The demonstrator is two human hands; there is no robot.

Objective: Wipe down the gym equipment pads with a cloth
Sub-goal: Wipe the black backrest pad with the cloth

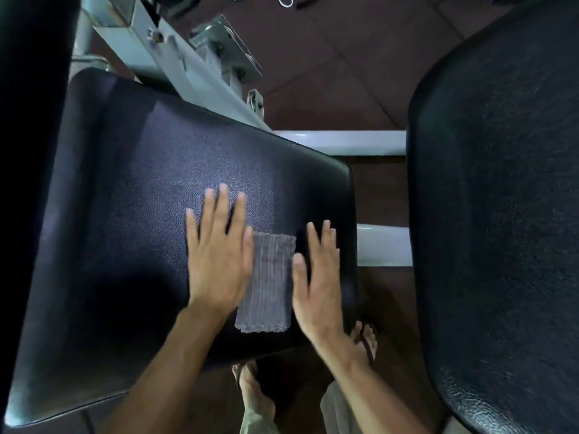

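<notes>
Lying folded, grey ribbed cloth on black pad, flat hands apparently flanking it

Folded grey cloth flat on black pad

pad bare leftward | right: gap, second pad

The wide padded vinyl bench is black with a fine pebbled grain and a bluish sheen. On it lies a folded grey ribbed cloth, striped lengthwise. A second black grained pad shows a coarser leathery texture. The painted metal frame is pale grey-white; the tiled floor is dark reddish brown.
</notes>
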